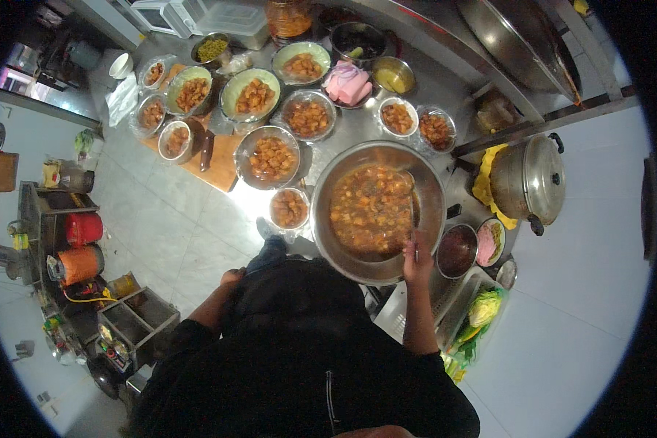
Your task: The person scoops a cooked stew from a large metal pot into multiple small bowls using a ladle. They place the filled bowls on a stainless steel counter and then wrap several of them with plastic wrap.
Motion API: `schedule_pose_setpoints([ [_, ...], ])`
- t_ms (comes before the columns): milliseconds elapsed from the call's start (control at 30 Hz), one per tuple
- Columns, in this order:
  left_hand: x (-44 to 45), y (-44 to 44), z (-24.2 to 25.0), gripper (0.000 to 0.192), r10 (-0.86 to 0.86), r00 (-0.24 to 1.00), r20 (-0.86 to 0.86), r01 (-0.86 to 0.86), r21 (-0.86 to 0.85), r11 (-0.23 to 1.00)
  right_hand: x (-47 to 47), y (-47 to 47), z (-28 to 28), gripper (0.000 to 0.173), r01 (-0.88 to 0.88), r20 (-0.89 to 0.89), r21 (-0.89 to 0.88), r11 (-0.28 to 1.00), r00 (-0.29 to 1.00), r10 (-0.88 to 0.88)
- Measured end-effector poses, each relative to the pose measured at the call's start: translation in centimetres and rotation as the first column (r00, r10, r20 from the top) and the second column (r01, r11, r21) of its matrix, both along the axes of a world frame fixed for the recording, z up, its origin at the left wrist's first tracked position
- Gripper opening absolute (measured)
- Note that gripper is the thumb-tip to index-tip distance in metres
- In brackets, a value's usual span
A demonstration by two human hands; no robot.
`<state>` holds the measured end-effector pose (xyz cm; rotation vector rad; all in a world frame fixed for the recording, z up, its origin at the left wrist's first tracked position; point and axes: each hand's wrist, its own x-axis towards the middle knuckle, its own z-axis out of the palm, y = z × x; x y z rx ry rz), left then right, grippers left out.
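A large stainless steel basin (322, 219) stands in front of me, filled with diced food in brown sauce (369, 208). My right hand (418, 260) grips the handle of a metal ladle (414, 202) over the basin's right side; the ladle's bowl is partly sunk in the sauce. By my left thigh hangs my left hand (232, 276), away from the counter, its fingers mostly hidden. Just left of the basin are a small plastic-lined bowl (289, 208) and a larger metal bowl (267, 156), both holding the same diced food.
Several more filled bowls (306, 114) stand along the counter. A knife (207, 150) lies on a wooden cutting board (219, 169). Pink plastic bags (347, 82) sit behind. To the right are a lidded steamer pot (525, 178), a bowl of dark red liquid (457, 251) and a vegetable bin (479, 312).
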<state>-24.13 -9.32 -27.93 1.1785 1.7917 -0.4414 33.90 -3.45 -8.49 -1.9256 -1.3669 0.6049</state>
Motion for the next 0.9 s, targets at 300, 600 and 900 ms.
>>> schedule_pose_setpoints([
  [300,0.7,-1.3,1.3,0.055,0.173,0.984,0.043,-0.177,0.107,0.978,-0.5,0.5,-0.1,0.04,0.017,-0.097,0.01,1.0,0.995,-0.016],
  [600,1.3,-0.4,0.9,0.057,0.154,0.988,-0.016,-0.154,-0.006,0.988,-0.5,0.5,1.2,0.041,-0.025,0.249,-0.1,0.995,0.967,0.049],
  [900,-0.3,0.6,-1.1,0.054,-0.37,0.928,0.056,0.366,0.064,0.928,-0.9,0.9,1.2,0.038,-0.001,0.128,0.004,1.0,0.992,0.001],
])
